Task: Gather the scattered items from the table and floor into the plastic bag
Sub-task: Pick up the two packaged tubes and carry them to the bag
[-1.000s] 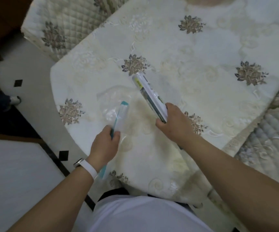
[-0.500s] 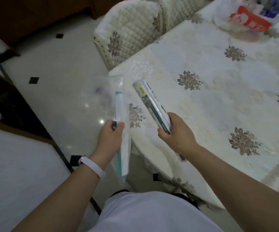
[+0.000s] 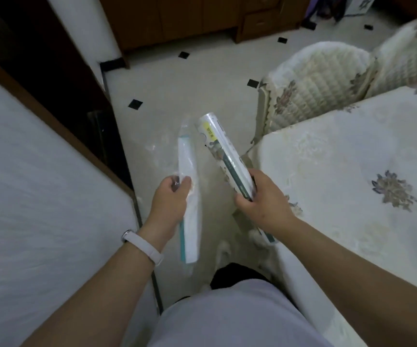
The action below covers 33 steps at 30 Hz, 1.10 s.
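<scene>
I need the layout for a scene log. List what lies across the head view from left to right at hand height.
White surface → left hand → flat white pack → rolled package → right hand → clothed table.

We see a dim, soft indoor light with no hard shadows, the dark wooden cabinet (image 3: 52,78) at left sunk in gloom, motion blur smearing the quilted cream chair backs (image 3: 327,78), and wide-angle bending toward the edges of the frame.
</scene>
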Available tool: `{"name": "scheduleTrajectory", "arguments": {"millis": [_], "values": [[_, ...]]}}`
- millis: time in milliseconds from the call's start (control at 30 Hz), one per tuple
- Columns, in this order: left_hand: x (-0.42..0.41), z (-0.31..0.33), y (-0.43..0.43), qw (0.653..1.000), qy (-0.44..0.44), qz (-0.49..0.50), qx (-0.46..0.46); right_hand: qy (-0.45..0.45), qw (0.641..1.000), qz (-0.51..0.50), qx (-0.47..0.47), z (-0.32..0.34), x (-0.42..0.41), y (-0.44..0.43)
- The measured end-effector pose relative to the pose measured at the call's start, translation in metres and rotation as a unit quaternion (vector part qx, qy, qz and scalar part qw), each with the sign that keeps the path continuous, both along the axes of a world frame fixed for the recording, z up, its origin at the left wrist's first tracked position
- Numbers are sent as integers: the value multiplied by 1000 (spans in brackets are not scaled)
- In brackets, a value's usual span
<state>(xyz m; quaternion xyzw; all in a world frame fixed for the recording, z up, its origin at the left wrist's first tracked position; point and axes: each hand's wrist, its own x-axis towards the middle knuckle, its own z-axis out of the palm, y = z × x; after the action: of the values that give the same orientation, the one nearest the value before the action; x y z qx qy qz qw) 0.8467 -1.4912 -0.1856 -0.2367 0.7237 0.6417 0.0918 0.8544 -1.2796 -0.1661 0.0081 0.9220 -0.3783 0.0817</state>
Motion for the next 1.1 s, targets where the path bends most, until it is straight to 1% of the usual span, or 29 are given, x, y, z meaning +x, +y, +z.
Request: {"name": "scheduleTrajectory", "arguments": {"millis": [100,233,300,367,467,533,667,800,967,1100], "values": [[-35,-2,-11,989,-82,48,111,-9,999,18,-28,-8,-42,-19],[-92,-4,-20,976,-123,79,160,-5,998,33,-51,-26,-113,-36],[-125,-3,-25,976,-132,88,148,-9,997,40,-59,-28,-152,-39],[-160,2,-27,982,-128,75,116,-18,997,39,-67,-27,-189,-37],[-214,7,-28,991,-105,53,71,-35,994,35,-94,-23,-239,-32],[-249,13,-25,994,-85,47,55,-21,995,42,-93,-21,-269,-29],[-303,31,-18,997,-50,38,52,0,996,36,-81,-10,-316,-24],[-351,41,-7,999,-18,-14,39,15,995,4,-95,1,-348,-15],[-419,31,0,998,8,-49,44,12,994,-52,-97,3,-390,-8],[-486,21,3,995,14,-80,56,10,993,-86,-75,3,-439,-8]]}}
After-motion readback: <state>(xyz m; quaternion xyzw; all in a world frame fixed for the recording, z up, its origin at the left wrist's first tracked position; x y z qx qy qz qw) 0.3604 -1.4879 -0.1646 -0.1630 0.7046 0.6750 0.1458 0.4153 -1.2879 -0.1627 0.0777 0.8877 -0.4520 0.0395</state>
